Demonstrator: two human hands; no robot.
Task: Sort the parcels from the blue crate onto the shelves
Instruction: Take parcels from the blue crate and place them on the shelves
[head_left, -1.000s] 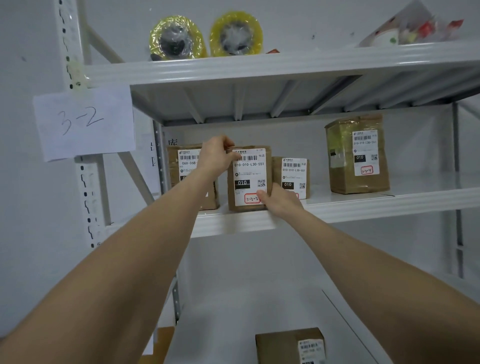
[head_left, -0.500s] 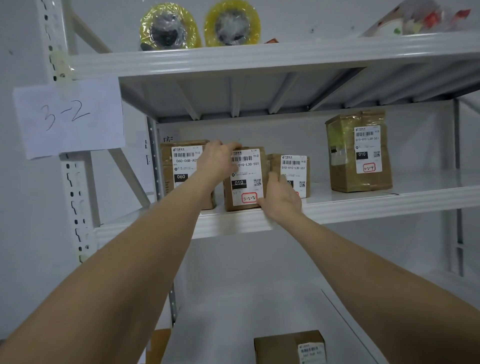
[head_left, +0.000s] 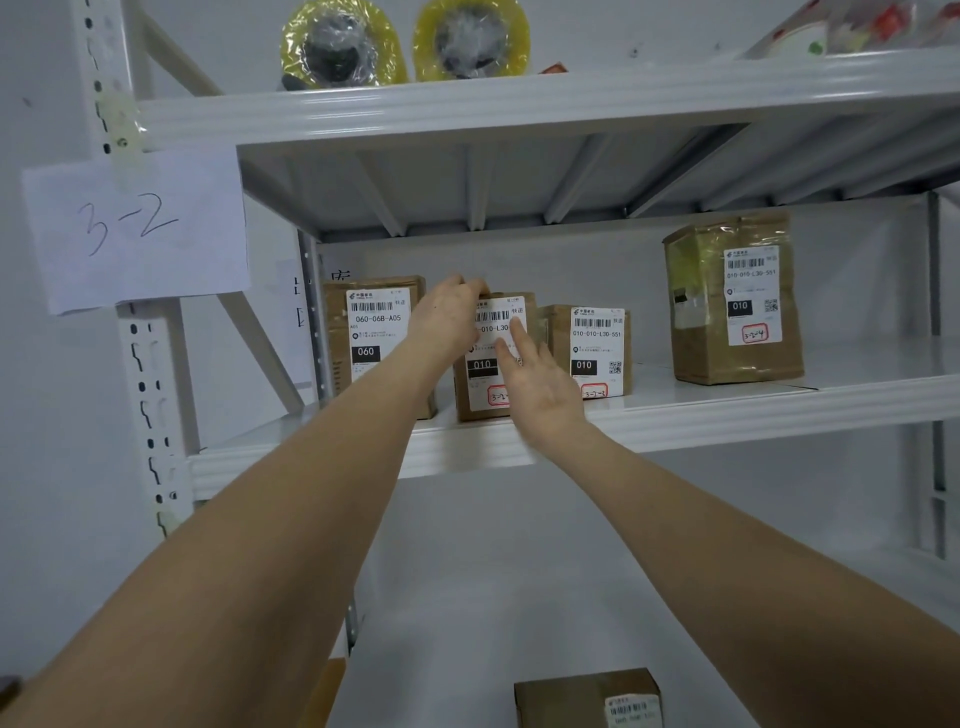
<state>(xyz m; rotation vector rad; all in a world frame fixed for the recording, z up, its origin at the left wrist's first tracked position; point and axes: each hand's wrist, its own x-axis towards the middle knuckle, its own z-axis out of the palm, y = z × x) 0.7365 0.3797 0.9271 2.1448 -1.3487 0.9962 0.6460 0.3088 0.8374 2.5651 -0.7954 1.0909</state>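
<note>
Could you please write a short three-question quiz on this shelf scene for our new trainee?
1. True or false: the left hand grips the top of the middle parcel.
2. How many parcels stand on the shelf beside the 3-2 sign?
3. The right hand is: A) closed on a parcel, B) open in front of it.

Key: 1 true; 2 four; 3 B.
</note>
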